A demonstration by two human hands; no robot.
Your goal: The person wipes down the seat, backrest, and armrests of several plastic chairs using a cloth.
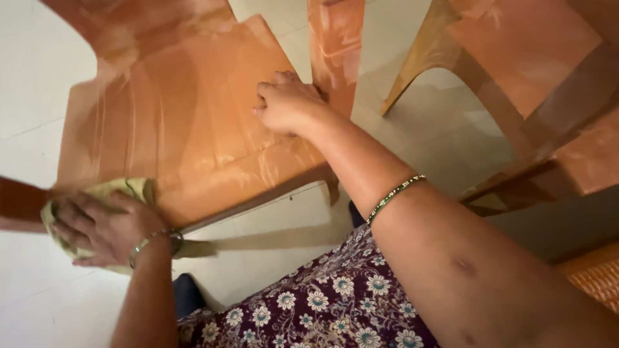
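Observation:
An orange-brown plastic chair [174,109] lies tipped in front of me, its seat streaked with wet smears. My left hand [103,227] presses a yellow-green cloth [132,189] against the chair's lower left corner, fingers wrapped over the cloth. My right hand [287,103] rests on the seat near the chair's right edge, fingers curled, knuckles up, steadying it beside an upright leg [332,45].
A second plastic chair [516,77] of the same colour stands at the upper right on the pale tiled floor [277,238]. A woven orange mat [596,277] shows at the right edge. My floral purple garment [322,309] fills the bottom centre.

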